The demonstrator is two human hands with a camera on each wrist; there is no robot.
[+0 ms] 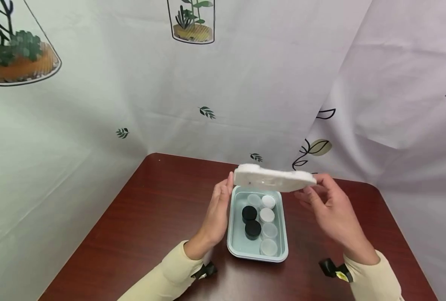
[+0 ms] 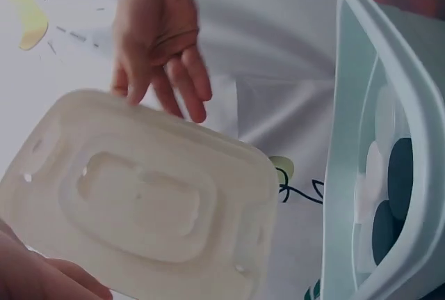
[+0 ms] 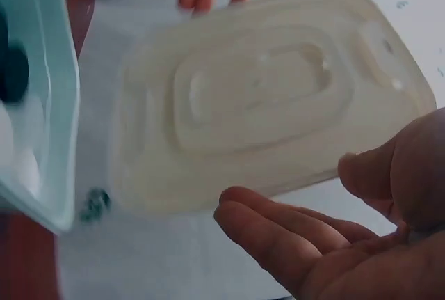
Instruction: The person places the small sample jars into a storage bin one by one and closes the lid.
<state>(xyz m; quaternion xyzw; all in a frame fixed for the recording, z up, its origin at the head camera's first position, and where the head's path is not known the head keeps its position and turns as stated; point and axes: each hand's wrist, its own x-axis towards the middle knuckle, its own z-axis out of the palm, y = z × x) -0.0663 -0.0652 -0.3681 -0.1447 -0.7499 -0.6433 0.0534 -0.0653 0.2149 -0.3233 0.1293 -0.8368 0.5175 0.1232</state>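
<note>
A whitish rectangular plastic lid [image 1: 273,179] is held up over the far end of a pale blue box [image 1: 285,244]. My left hand [image 1: 216,215] holds the lid's left edge, fingers nearly straight along it. At the opposite edge my right hand [image 1: 334,211] pinches the lid between thumb and fingers. Raised rectangular ridges show on the face of the lid in both wrist views. Inside the box stand small round jars: two with black caps [image 1: 253,229], two with white caps [image 1: 267,215] and several with translucent tops [image 1: 269,247].
The box stands on a dark red-brown table [image 1: 151,217]. A pale cloth [image 1: 245,92] printed with plants hangs behind the table and along its sides. Each wrist carries a dark strapped camera [image 1: 204,271] below the cream sleeves.
</note>
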